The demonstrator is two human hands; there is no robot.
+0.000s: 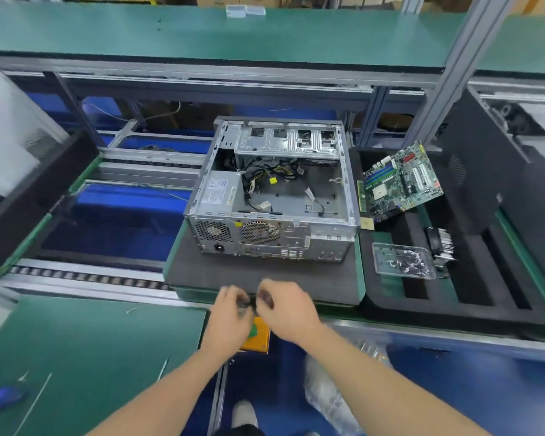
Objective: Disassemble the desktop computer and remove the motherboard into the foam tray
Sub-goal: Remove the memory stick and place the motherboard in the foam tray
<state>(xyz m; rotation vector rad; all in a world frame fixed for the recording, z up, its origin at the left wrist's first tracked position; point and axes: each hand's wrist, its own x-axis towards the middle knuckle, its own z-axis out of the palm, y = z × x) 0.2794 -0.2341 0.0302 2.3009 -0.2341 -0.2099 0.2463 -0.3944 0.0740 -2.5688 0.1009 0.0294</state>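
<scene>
bright, even light; hands (pixel 258 309) motion-blurred; edges warped

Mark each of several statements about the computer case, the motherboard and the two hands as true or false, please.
1. The motherboard is mounted inside the computer case. False: it lies tilted in the black foam tray, to the right of the case.
2. The case is open on top, with loose cables inside. True.
3. A clear plastic box sits in the tray. True.
4. Both hands reach into the case. False: the left hand and right hand are close together in front of the case, at the near edge of the grey pad.
</scene>
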